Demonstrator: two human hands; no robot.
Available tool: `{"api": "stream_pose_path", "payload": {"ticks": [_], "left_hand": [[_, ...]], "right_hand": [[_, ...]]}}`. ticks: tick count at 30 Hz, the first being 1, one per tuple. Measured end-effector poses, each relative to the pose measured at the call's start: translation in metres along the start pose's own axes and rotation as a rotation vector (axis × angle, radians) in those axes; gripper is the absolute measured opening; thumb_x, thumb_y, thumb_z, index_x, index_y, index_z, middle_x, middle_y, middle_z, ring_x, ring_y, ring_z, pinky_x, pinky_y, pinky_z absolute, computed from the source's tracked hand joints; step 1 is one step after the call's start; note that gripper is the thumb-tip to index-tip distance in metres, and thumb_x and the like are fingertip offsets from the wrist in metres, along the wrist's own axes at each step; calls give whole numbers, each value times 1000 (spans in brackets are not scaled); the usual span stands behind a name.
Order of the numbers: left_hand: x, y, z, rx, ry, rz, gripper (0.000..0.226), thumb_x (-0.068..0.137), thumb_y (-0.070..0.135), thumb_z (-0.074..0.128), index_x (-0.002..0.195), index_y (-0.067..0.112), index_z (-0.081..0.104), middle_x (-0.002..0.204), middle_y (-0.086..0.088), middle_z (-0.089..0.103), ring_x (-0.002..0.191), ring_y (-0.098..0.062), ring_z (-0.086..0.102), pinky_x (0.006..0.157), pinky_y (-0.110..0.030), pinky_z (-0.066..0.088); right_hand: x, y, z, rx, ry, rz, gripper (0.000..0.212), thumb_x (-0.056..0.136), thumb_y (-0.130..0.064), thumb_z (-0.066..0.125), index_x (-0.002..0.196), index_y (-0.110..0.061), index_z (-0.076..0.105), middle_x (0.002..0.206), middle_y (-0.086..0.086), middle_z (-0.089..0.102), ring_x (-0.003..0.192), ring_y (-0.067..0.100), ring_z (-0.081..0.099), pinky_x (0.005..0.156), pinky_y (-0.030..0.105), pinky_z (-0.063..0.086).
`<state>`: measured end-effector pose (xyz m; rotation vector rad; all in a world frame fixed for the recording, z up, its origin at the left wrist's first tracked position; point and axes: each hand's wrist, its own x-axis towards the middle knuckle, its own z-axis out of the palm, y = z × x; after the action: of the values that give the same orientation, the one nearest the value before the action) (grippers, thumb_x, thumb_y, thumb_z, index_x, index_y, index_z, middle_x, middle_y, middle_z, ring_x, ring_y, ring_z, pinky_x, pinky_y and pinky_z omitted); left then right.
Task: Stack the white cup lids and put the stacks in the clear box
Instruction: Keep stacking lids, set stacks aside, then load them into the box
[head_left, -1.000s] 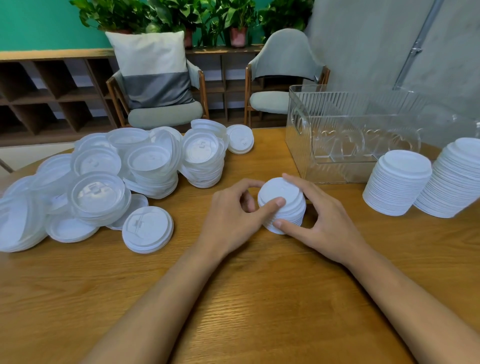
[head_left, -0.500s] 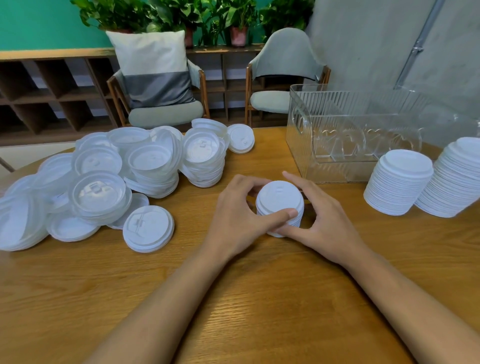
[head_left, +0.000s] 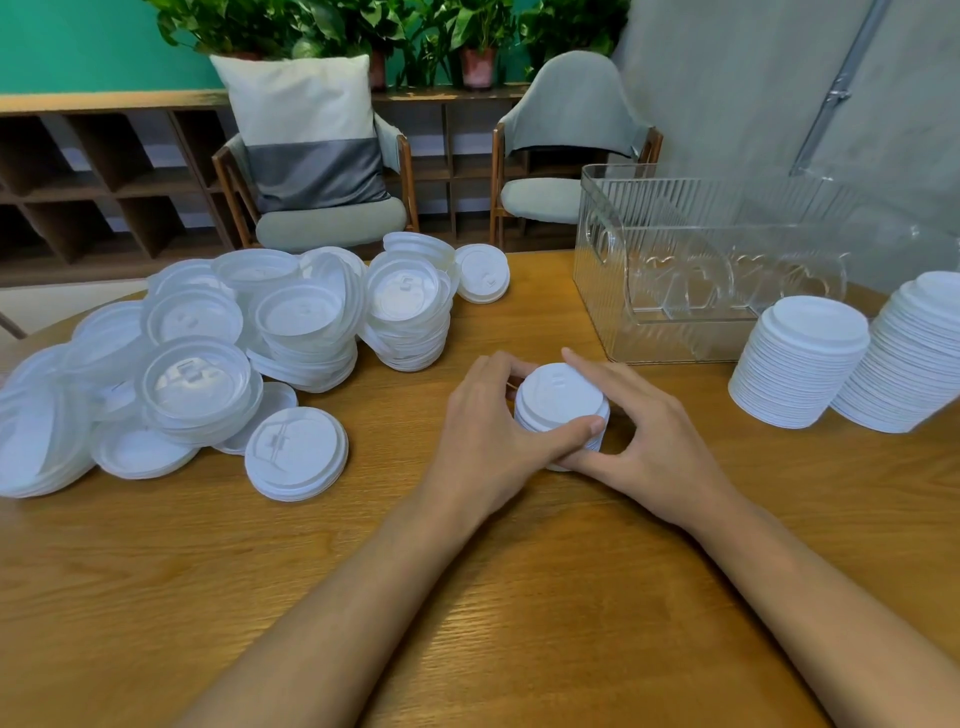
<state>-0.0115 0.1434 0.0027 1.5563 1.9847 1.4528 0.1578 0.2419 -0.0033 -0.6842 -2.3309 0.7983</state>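
Observation:
A short stack of white cup lids (head_left: 560, 400) stands on the wooden table (head_left: 467, 597) in the middle. My left hand (head_left: 485, 436) grips its left side, thumb across the front. My right hand (head_left: 644, 436) holds the right side, forefinger along the back rim, thumb under the front. A loose heap of white lids (head_left: 208, 353) covers the table's left part. The clear ribbed box (head_left: 691, 270) stands at the back right and looks empty. Two tall lid stacks, one (head_left: 800, 358) and another (head_left: 914, 353), stand right of it.
A single flat lid pile (head_left: 296, 452) lies nearest to my left hand. Behind the table are two chairs, one with a cushion (head_left: 311, 135), a wooden shelf (head_left: 93, 166) and potted plants (head_left: 363, 26).
Both hands have closed tighter round the short stack, squaring it up. The left thumb has slid from the top to the front edge. The stack stays in place.

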Motion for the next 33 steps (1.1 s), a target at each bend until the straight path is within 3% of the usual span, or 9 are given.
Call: {"api": "stream_pose_path", "payload": {"ticks": [4, 8, 13, 17, 20, 23, 27, 30, 33], "left_hand": [[-1, 0, 1, -19, -32, -10, 58, 69, 57, 91, 108, 30, 58, 111, 14, 64, 102, 2, 58, 78, -10, 43], [0, -5, -2, -47, -76, 19, 51, 75, 65, 80, 110, 33, 60, 111, 16, 65, 106, 1, 60, 81, -15, 47], [11, -17, -12, -101, 26, 23, 43, 105, 58, 47, 117, 24, 72, 110, 13, 70, 107, -1, 63, 87, -9, 42], [27, -37, -7, 102, 25, 54, 28, 107, 28, 57, 131, 17, 68, 127, 9, 65, 110, -4, 60, 99, -19, 44], [45, -45, 0, 292, 0, 140, 37, 103, 11, 59, 140, 9, 62, 146, -1, 55, 128, -13, 54, 108, -13, 35], [71, -44, 9, 444, -28, 200, 48, 100, 6, 59, 148, 7, 53, 157, -8, 44, 139, -20, 50, 113, -28, 41], [125, -35, 23, 549, -51, 242, 52, 95, 2, 61, 147, 4, 52, 156, -15, 42, 131, -29, 55, 100, -35, 52], [163, -29, 28, 623, -19, 248, 41, 92, 4, 65, 133, -1, 59, 144, -18, 50, 121, -32, 57, 94, -40, 56], [191, -29, 33, 745, -6, 233, 35, 95, 12, 66, 128, 2, 60, 137, -15, 52, 122, -29, 53, 100, -38, 52]], "right_hand": [[0, 3, 0, 7, -3, 9, 98, 74, -43, 90, 159, -33, 41, 141, -19, 56, 133, -7, 47, 103, 4, 35], [-1, 0, 1, 7, 13, 12, 98, 71, -62, 80, 158, -34, 43, 138, -25, 55, 131, -9, 48, 102, 4, 35], [-1, 3, -4, -36, 104, 62, 95, 71, -63, 81, 156, -36, 46, 132, -25, 58, 126, -10, 49, 100, 5, 34], [1, 5, -6, -48, 158, 121, 93, 74, -55, 85, 156, -34, 46, 132, -20, 56, 118, -14, 45, 97, 7, 33], [3, 8, -9, -72, 206, 162, 92, 75, -47, 88, 156, -31, 47, 129, -15, 57, 117, -10, 43, 94, 11, 35], [4, 8, -9, -64, 225, 191, 92, 76, -45, 89, 156, -31, 47, 129, -14, 56, 117, -9, 42, 98, 19, 36], [5, 10, -7, -46, 225, 186, 91, 75, -45, 89, 155, -33, 47, 128, -16, 55, 116, -10, 42, 96, 17, 38], [5, 12, -7, -25, 217, 188, 91, 75, -45, 89, 155, -34, 46, 128, -18, 55, 116, -10, 42, 94, 13, 37], [6, 13, -6, -8, 212, 174, 91, 75, -48, 87, 155, -35, 46, 129, -21, 55, 116, -11, 47, 95, 10, 38]]}}
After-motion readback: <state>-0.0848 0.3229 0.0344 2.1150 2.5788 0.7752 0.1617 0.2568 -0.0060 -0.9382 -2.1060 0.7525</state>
